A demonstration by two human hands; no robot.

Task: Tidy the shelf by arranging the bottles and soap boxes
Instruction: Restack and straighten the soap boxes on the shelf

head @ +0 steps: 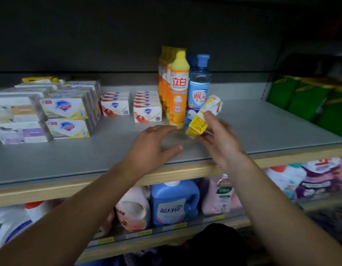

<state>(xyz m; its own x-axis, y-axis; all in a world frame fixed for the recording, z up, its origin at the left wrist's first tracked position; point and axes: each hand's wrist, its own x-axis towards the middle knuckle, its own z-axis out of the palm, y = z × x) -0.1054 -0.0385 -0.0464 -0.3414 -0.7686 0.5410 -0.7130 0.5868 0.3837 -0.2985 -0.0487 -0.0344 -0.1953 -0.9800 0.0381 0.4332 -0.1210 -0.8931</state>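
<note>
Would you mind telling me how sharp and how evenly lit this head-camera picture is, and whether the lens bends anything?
Head view: the right hand and the yellow soap box it holds are motion-blurred; the left hand and orange bottle read sharper. Light is dim, darkening toward the corners and the wall above. The wide lens bows the shelf edge.

Both bare forearms reach forward, side by side. Left hand is spread flat, palm down, fingers straight and thumb angled out. Right hand is tilted, blurred, fingers and thumb pinching something between them.
</note>
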